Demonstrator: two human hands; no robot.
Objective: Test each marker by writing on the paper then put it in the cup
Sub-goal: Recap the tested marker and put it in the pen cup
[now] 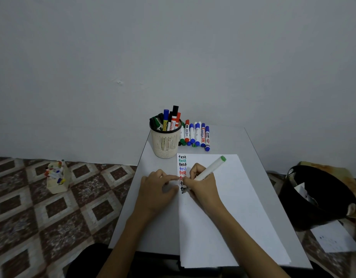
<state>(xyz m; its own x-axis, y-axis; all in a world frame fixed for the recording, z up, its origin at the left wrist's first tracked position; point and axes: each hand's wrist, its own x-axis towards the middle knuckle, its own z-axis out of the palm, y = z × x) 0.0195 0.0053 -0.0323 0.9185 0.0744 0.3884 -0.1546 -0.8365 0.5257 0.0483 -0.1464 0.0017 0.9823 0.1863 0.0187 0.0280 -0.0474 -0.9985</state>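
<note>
The right hand [201, 183] is clamped round a white marker [211, 169] with a green end cap; the barrel slants up and to the right, and its dark tip touches the paper [223, 207] near the sheet's left edge; the left hand [157, 189] grips nothing and rests on the table [273, 197] with relaxed fingers, its forefinger lying across the paper's left edge, almost touching the right hand

Down the left margin of the paper runs a column of handwriting [182, 157]: "test" in black, then green, black, blue and red; below these come more lines in red and black, of which only the first letter shows, the rest being hidden by the hands

The cup [165, 143], a cream slotted pot, stands upright on the table just beyond the paper's top left corner; it holds a bunch of capped markers [170, 119] in green, blue, black and red; one red-and-white barrel reads "WHITE", a yellow label beside it seems to begin "PERMANE", and the rest is too small to read

Just right of the cup a row of markers [195, 135] lies side by side on the table, with green, red and blue caps; one red label shows "500"; the other print cannot be made out

On the patterned floor to the left stands a small box [57, 177] of coloured pens; to the right sits a black bin [313, 197], with a loose sheet [333, 237] near it
</note>
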